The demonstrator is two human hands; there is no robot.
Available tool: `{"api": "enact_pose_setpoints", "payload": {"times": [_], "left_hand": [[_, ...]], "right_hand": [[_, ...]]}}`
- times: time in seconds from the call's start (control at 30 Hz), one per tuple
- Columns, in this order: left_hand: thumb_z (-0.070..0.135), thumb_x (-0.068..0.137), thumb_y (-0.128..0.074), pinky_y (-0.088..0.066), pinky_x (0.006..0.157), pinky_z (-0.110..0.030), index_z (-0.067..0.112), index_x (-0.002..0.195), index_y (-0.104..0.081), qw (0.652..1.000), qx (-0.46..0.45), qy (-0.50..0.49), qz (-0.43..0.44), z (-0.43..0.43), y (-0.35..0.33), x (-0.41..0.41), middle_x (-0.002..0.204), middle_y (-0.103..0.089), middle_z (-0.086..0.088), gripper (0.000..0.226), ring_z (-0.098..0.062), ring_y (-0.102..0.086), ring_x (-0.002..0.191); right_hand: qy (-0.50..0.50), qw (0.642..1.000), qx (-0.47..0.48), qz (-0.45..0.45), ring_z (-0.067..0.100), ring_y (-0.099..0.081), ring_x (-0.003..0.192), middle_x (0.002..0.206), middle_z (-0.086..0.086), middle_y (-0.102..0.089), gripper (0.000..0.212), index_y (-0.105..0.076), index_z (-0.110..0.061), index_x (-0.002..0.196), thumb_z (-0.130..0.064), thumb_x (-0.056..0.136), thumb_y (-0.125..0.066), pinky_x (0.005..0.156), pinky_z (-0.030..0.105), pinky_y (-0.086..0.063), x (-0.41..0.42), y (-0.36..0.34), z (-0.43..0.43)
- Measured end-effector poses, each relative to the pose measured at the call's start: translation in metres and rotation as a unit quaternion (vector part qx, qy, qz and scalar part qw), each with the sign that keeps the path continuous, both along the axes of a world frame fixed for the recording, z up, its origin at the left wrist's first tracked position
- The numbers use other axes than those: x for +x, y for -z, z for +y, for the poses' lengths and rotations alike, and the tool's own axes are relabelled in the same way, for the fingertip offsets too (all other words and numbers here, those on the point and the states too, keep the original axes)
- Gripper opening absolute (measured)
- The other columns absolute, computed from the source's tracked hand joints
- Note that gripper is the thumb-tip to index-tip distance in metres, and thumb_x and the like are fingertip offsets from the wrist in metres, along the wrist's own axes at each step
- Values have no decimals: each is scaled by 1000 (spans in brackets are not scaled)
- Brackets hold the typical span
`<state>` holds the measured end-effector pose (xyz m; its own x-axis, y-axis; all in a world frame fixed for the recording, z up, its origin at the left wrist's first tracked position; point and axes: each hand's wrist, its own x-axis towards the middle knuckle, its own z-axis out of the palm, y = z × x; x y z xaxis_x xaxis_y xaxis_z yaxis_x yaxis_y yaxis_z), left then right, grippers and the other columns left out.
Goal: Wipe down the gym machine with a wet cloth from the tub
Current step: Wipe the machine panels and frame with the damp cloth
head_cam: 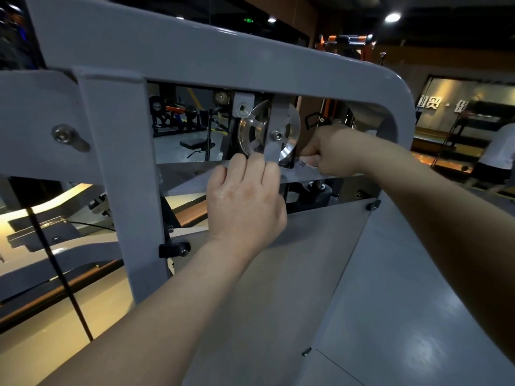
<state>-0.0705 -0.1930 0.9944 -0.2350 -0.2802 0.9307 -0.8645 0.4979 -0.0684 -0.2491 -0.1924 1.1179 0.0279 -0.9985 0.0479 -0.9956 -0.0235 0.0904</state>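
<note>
The gym machine's grey steel frame [172, 51] fills the view, with a silver pulley wheel [252, 133] behind a grey bracket in its upper opening. My left hand [245, 199] grips the top edge of the metal plate below the pulley, fingers curled over it. My right hand [331, 153] reaches in from the right and pinches a small pale cloth [308, 162] against the plate's ledge beside the pulley. Most of the cloth is hidden in my fist. The tub is not in view.
A translucent shroud panel [278, 274] covers the weight stack below my hands. A black cable [55, 271] runs down on the left. Other gym machines [178, 118] show through the opening. A person in a white shirt [498, 154] stands at the far right.
</note>
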Motion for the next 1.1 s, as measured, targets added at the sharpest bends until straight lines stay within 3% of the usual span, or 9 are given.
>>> {"api": "enact_pose_setpoints", "payload": {"times": [0.13,0.23,0.4,0.6,0.73,0.87,0.97,1.03,1.1], "left_hand": [[20,73,-51,-36,68,-40,12,82,-53,1000,6,-1,-8,1,0,0,86,-57,-7,12,-30,-51,80],[19,72,-52,-34,68,-40,13,81,-51,1000,-5,3,-5,1,1,0,85,-55,-7,11,-30,-49,79],[17,70,-53,-32,67,-39,14,78,-48,1000,-20,7,-1,-2,2,1,82,-52,-6,10,-29,-48,77],[18,69,-54,-31,67,-38,14,78,-49,1000,-15,-2,-7,-2,2,1,82,-53,-5,11,-28,-48,77],[18,69,-53,-32,68,-38,14,78,-49,1000,-9,5,-12,1,0,1,83,-55,-6,11,-29,-49,78],[18,69,-53,-32,67,-38,13,79,-50,1000,-2,-2,-13,0,0,2,83,-55,-6,11,-28,-49,78],[18,69,-54,-33,67,-38,13,79,-51,1000,10,-3,-19,1,-1,2,84,-56,-6,12,-29,-50,78],[17,68,-54,-34,68,-38,13,78,-51,999,24,-4,-23,3,-2,2,83,-57,-6,11,-28,-50,78],[17,69,-52,-33,69,-37,13,78,-51,999,41,-1,-26,7,-4,3,83,-56,-6,10,-28,-49,78]], "right_hand": [[39,999,-10,34,24,-61,88,102,6,-67,18,-69,-18,98,-20,104,-52,77,33,-51,3,6,-29],[36,999,-20,12,25,-58,81,90,7,-62,30,-58,-20,76,-26,105,-53,73,33,-47,0,13,-10],[-6,998,-56,-29,21,-61,81,84,-2,-60,27,-68,-16,84,-26,105,-54,73,38,-53,-7,15,21],[41,998,-23,-32,21,-53,72,77,1,-55,40,-52,-23,64,-24,104,-53,67,30,-41,-2,12,-22],[-20,995,-60,-82,13,-58,83,89,-12,-57,22,-77,-23,112,-29,104,-58,73,24,-47,-15,16,16],[-65,994,-66,-59,1,-51,75,83,-20,-48,26,-74,-20,123,-25,105,-57,65,9,-35,-19,16,31],[-18,999,-34,-26,16,-55,82,83,-10,-56,25,-77,-24,96,-24,106,-53,69,25,-43,-7,9,5],[17,999,-18,-24,20,-52,77,77,-4,-52,40,-55,-29,67,-24,106,-53,61,27,-37,-3,8,-12],[28,999,-21,-23,21,-55,78,82,1,-57,40,-52,-29,67,-25,106,-52,67,29,-42,-3,8,-20]]}}
